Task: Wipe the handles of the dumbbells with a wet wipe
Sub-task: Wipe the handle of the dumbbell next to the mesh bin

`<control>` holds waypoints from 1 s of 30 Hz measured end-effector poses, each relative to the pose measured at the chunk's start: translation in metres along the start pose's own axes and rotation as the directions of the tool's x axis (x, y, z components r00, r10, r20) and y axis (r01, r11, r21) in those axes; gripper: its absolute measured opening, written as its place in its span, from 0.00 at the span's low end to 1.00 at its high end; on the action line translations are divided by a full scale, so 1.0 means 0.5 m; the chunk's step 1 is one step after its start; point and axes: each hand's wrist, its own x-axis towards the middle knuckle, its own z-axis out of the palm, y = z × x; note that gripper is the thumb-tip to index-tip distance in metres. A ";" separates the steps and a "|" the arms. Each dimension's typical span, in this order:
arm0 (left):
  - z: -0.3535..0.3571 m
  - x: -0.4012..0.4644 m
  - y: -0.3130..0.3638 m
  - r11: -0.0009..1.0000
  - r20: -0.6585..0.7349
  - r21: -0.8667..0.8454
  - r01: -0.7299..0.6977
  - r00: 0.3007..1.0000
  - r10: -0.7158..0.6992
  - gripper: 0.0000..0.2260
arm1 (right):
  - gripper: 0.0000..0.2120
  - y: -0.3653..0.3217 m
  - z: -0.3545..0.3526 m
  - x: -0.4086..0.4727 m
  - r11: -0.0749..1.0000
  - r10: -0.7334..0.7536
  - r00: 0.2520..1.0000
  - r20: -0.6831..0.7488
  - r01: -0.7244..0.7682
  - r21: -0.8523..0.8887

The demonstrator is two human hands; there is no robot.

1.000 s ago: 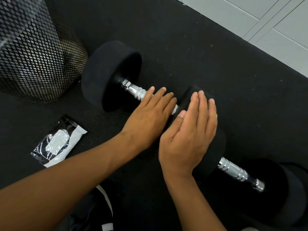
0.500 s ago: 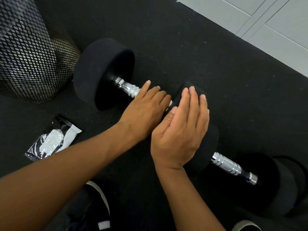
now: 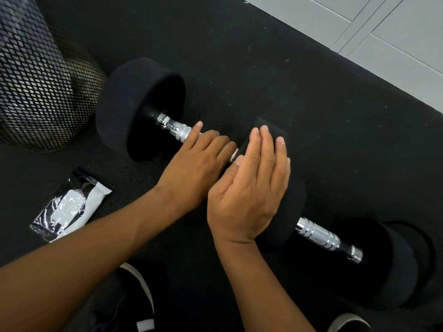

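Two black dumbbells lie end to end on the black rubber floor. The near-left dumbbell (image 3: 141,109) has a chrome handle (image 3: 176,130). My left hand (image 3: 194,164) lies over this handle with its fingers curled down around it. No wipe shows under the hand. My right hand (image 3: 251,188) rests flat, fingers straight and together, on that dumbbell's right head (image 3: 291,207). The second dumbbell (image 3: 395,267) lies at the lower right, its chrome handle (image 3: 318,233) bare. A black and white wet wipe packet (image 3: 69,212) lies on the floor at the left.
A black mesh bin (image 3: 36,80) stands at the upper left, close to the first dumbbell's left head. Grey floor tiles (image 3: 383,37) border the mat at the upper right. My shoes (image 3: 136,305) show at the bottom edge.
My left fingers have gone from lying straight across the handle to curling down over it. My right hand has stayed flat on the dumbbell head.
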 end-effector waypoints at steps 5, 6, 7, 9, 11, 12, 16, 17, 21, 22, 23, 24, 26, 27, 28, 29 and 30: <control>-0.016 0.045 -0.001 0.998 0.107 0.055 -0.001 0.994 -0.005 0.20 | 0.22 -0.002 0.001 0.006 1.000 0.007 1.000 -0.002 -0.007 0.007; -0.010 0.037 -0.001 0.999 0.073 0.052 -0.006 0.997 0.002 0.20 | 0.22 -0.001 0.000 0.007 1.000 0.006 1.000 0.001 -0.006 0.002; -0.001 0.025 -0.001 0.999 0.033 0.050 -0.003 0.999 0.002 0.20 | 0.22 0.000 0.001 0.007 1.000 0.004 1.000 0.003 -0.004 -0.002; 0.020 -0.007 0.004 0.997 -0.010 0.081 0.020 1.000 -0.019 0.24 | 0.22 -0.001 0.001 0.005 1.000 -0.001 1.000 0.009 0.001 -0.002; 0.040 -0.040 0.011 0.994 -0.025 0.105 0.027 0.999 -0.025 0.28 | 0.22 0.000 0.000 0.003 1.000 -0.004 1.000 0.005 0.004 -0.003; 0.047 -0.056 0.011 0.994 -0.032 0.106 0.029 0.999 -0.026 0.29 | 0.22 0.000 -0.001 0.001 1.000 -0.007 1.000 0.004 0.007 0.000; 0.046 -0.067 0.002 0.985 -0.053 0.166 0.039 0.998 -0.030 0.32 | 0.22 -0.001 -0.001 -0.002 1.000 -0.010 1.000 0.010 0.010 0.001; 0.040 -0.056 0.002 0.983 -0.058 0.176 0.044 0.998 -0.035 0.31 | 0.22 -0.001 -0.001 -0.002 1.000 -0.010 1.000 0.010 0.010 0.003; 0.018 0.005 -0.019 0.984 -0.050 0.163 0.066 0.997 -0.059 0.19 | 0.22 0.001 0.001 0.005 1.000 -0.009 1.000 0.000 0.009 0.007; 0.013 0.014 -0.029 0.989 -0.040 0.145 0.044 0.998 -0.038 0.18 | 0.22 0.002 0.002 0.007 1.000 -0.007 1.000 -0.003 0.007 0.009; 0.009 0.020 -0.038 0.991 -0.023 0.130 0.011 1.000 -0.008 0.17 | 0.22 0.002 0.002 0.009 1.000 -0.005 1.000 -0.004 0.005 0.012; 0.004 0.024 -0.045 0.993 -0.007 0.120 -0.020 1.000 0.021 0.17 | 0.22 0.002 0.003 0.012 1.000 -0.003 1.000 -0.005 0.003 0.013; 0.001 0.026 -0.047 0.994 -0.007 0.104 -0.028 1.000 0.029 0.18 | 0.21 0.003 0.003 0.015 1.000 -0.003 1.000 -0.007 0.003 0.009; 0.003 0.022 -0.043 0.995 -0.023 0.097 -0.002 1.000 0.004 0.19 | 0.21 0.003 0.004 0.014 1.000 -0.006 1.000 -0.004 0.006 0.008; 0.009 0.014 -0.037 0.995 -0.047 0.096 0.027 0.999 -0.023 0.19 | 0.21 0.002 0.004 0.013 1.000 -0.008 1.000 -0.002 0.008 0.007; 0.018 0.005 -0.028 0.993 -0.067 0.104 0.052 0.997 -0.045 0.20 | 0.22 0.002 0.003 0.011 1.000 -0.007 1.000 -0.003 0.007 0.005; 0.026 -0.006 -0.020 0.991 -0.079 0.113 0.071 0.995 -0.063 0.22 | 0.22 0.002 0.002 0.009 1.000 -0.007 1.000 -0.005 0.007 0.002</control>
